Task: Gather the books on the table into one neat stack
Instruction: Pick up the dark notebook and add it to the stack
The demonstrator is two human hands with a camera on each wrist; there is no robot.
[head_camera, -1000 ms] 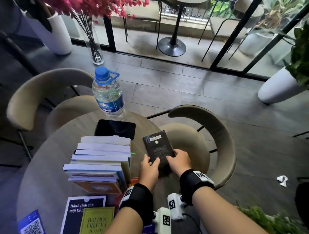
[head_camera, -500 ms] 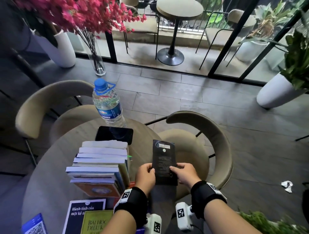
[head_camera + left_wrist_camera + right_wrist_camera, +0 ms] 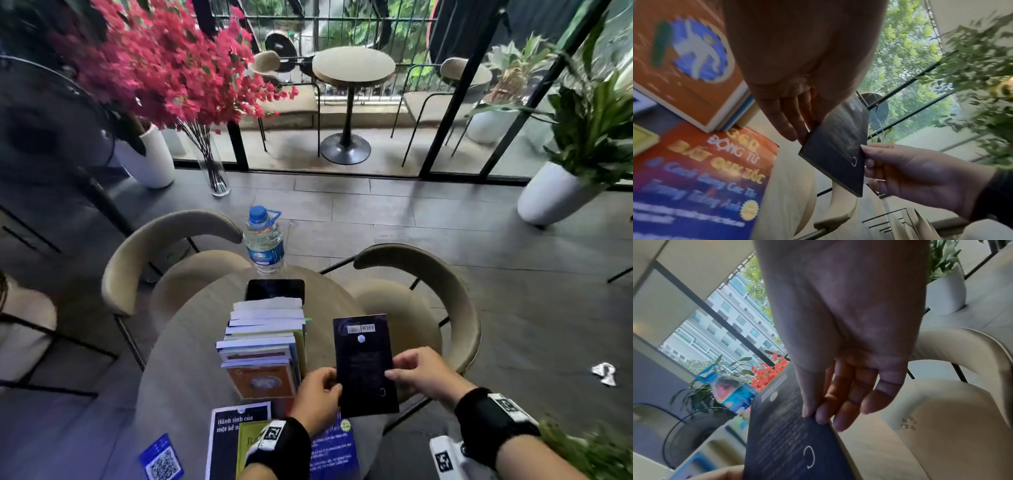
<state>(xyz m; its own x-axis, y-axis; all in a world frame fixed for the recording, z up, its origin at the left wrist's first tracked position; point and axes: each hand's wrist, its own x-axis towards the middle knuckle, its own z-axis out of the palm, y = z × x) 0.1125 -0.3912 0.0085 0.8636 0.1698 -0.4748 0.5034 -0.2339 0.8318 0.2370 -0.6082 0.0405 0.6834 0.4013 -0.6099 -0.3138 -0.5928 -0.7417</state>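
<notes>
Both hands up off table, dark book (image 3: 364, 363) pinched between them: left hand (image 3: 317, 394) on left edge, right hand (image 3: 423, 371) on right. Stack (image 3: 263, 346) already tall, just left of left hand. Several loose books (image 3: 226, 435) under left wrist, not yet gathered.

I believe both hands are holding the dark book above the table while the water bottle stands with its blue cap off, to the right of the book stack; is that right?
Not quite: both hands, left hand and right hand, do hold the dark book, but the water bottle has its blue cap on. It stands beyond the book stack, past the phone. The head view shows this.
</notes>
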